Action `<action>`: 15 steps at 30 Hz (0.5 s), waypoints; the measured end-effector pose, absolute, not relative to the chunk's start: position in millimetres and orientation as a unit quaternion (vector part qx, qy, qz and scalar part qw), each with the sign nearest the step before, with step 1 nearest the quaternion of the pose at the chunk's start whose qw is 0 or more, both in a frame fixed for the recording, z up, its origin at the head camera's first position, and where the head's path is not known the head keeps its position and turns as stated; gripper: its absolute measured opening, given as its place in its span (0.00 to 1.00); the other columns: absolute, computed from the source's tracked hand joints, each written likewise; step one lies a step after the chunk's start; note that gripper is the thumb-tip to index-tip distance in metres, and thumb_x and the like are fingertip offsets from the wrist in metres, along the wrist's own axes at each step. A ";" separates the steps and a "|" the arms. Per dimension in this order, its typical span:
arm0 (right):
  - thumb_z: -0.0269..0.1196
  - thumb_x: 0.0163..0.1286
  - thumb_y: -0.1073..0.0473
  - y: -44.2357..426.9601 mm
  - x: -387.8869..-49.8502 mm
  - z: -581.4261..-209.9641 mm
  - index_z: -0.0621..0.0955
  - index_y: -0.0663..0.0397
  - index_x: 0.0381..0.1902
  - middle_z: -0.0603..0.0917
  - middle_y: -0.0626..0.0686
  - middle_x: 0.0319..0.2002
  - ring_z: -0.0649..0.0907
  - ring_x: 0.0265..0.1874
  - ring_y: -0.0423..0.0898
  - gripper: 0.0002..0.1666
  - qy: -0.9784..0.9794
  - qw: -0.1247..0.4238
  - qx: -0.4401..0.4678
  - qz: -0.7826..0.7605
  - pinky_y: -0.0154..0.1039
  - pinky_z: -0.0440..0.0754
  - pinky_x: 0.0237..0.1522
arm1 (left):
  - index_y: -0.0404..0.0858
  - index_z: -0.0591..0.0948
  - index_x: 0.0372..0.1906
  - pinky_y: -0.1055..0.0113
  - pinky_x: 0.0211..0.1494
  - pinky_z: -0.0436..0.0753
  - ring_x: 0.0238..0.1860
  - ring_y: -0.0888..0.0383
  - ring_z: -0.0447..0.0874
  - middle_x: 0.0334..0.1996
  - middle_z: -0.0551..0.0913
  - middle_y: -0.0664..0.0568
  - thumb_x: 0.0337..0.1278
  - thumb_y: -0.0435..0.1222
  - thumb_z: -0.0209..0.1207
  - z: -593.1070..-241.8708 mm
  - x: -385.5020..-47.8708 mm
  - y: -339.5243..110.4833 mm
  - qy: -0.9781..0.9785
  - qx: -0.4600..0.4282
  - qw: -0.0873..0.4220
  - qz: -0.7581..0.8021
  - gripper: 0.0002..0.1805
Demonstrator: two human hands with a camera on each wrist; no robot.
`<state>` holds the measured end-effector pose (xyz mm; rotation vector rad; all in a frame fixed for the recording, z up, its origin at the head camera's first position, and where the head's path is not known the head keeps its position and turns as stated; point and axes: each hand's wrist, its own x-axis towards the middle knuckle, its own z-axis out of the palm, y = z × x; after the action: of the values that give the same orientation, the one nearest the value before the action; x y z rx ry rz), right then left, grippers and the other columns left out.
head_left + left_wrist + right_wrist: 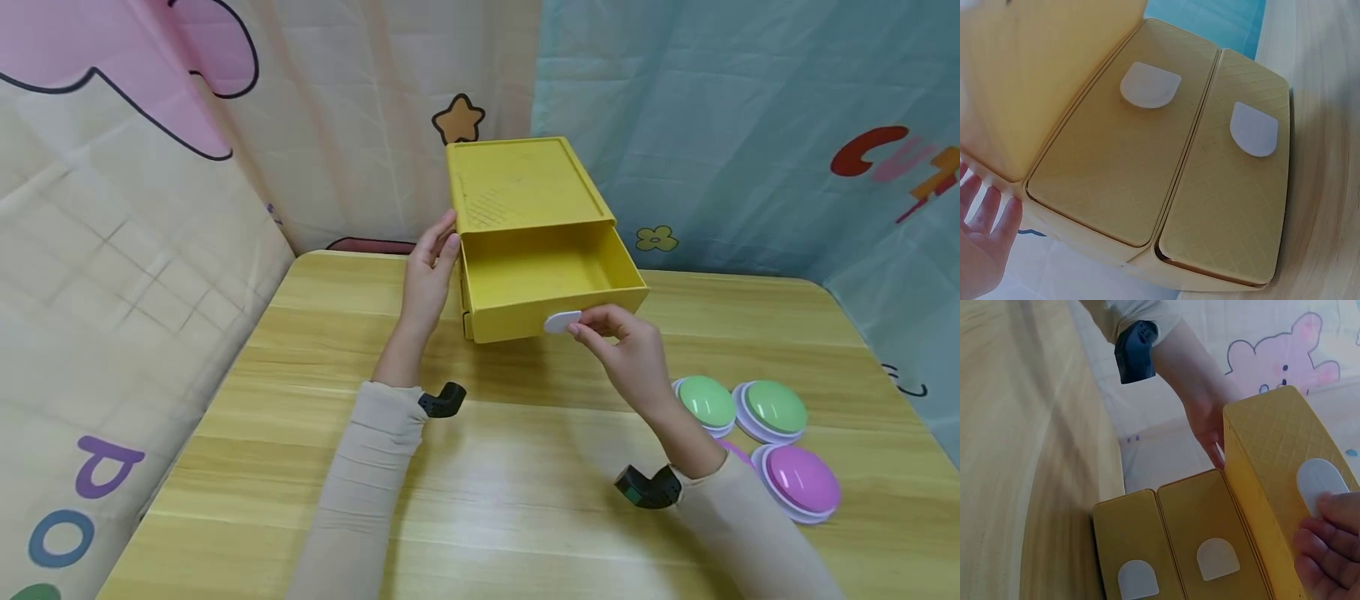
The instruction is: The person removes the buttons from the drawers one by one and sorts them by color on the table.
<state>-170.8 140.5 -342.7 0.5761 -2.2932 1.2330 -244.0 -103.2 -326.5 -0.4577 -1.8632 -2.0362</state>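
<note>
A yellow drawer cabinet (525,179) stands at the back of the table. Its top drawer (491,323) is pulled out, and the inside that shows holds nothing. My right hand (630,350) pinches that drawer's white handle (562,322) between thumb and fingers, also plain in the right wrist view. On the cabinet's left side rests my left hand (427,279), its fingers fairly straight against the edge. Below, the left wrist view has two closed drawers, the middle drawer (1110,162) and the bottom drawer (1222,194), each with a white tab handle.
To the right, by my right forearm, lie two green-domed push buttons (777,407) and a pink-domed one (804,479) on white bases. Another pink piece (737,452) is mostly hidden by the wrist. Printed curtains (675,125) hang right behind the wooden table (495,500).
</note>
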 end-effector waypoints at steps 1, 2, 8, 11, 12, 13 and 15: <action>0.66 0.55 0.65 139.5 -174.4 -342.4 0.80 0.62 0.29 0.82 0.50 0.26 0.79 0.25 0.41 0.05 -0.835 0.235 0.210 0.450 0.25 0.77 0.30 | 0.30 0.66 0.61 0.67 0.59 0.67 0.59 0.57 0.65 0.62 0.64 0.47 0.65 0.32 0.47 -326.1 -243.9 -103.0 -0.658 -0.162 0.172 -0.715 0.21; 0.65 0.55 0.65 138.5 -178.0 -342.1 0.80 0.62 0.29 0.82 0.50 0.26 0.79 0.26 0.41 0.05 -0.834 0.236 0.213 0.451 0.25 0.77 0.31 | 0.29 0.65 0.61 0.67 0.59 0.67 0.58 0.57 0.66 0.63 0.64 0.46 0.65 0.31 0.47 -323.1 -241.2 -102.4 -0.659 -0.161 0.171 -0.714 0.21; 0.64 0.57 0.64 130.6 -200.4 -337.8 0.80 0.65 0.29 0.82 0.53 0.26 0.80 0.25 0.43 0.07 -0.828 0.239 0.213 0.460 0.25 0.77 0.30 | 0.28 0.65 0.61 0.67 0.59 0.66 0.58 0.56 0.65 0.63 0.63 0.45 0.65 0.31 0.46 -318.6 -236.8 -101.3 -0.664 -0.158 0.168 -0.712 0.21; 0.64 0.57 0.64 126.9 -211.2 -335.7 0.80 0.65 0.30 0.82 0.54 0.26 0.80 0.24 0.43 0.08 -0.829 0.239 0.204 0.463 0.25 0.76 0.28 | 0.28 0.65 0.61 0.67 0.59 0.66 0.59 0.56 0.65 0.63 0.63 0.44 0.65 0.31 0.46 -318.6 -236.4 -100.9 -0.662 -0.158 0.167 -0.713 0.21; 0.64 0.57 0.63 125.6 -215.2 -335.2 0.80 0.66 0.30 0.82 0.54 0.26 0.80 0.25 0.44 0.08 -0.830 0.238 0.202 0.462 0.25 0.76 0.28 | 0.28 0.65 0.61 0.67 0.59 0.66 0.59 0.56 0.65 0.63 0.63 0.44 0.65 0.31 0.46 -318.6 -236.4 -100.8 -0.663 -0.159 0.167 -0.713 0.21; 0.64 0.58 0.63 124.3 -219.3 -334.8 0.80 0.66 0.30 0.82 0.55 0.26 0.80 0.25 0.44 0.09 -0.831 0.236 0.199 0.464 0.25 0.76 0.28 | 0.28 0.65 0.61 0.67 0.60 0.66 0.59 0.56 0.65 0.63 0.63 0.44 0.65 0.31 0.46 -318.7 -236.4 -100.8 -0.663 -0.159 0.167 -0.712 0.21; 0.64 0.58 0.62 122.0 -227.6 -333.8 0.80 0.66 0.30 0.82 0.55 0.26 0.80 0.25 0.45 0.10 -0.832 0.232 0.194 0.466 0.26 0.76 0.27 | 0.28 0.65 0.61 0.67 0.59 0.66 0.59 0.56 0.65 0.63 0.64 0.44 0.65 0.31 0.46 -318.6 -236.0 -100.9 -0.664 -0.158 0.168 -0.711 0.21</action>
<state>-227.6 122.0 -333.8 0.5321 -2.2856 1.2800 -236.0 -100.9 -318.6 -0.4508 -1.8900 -2.0227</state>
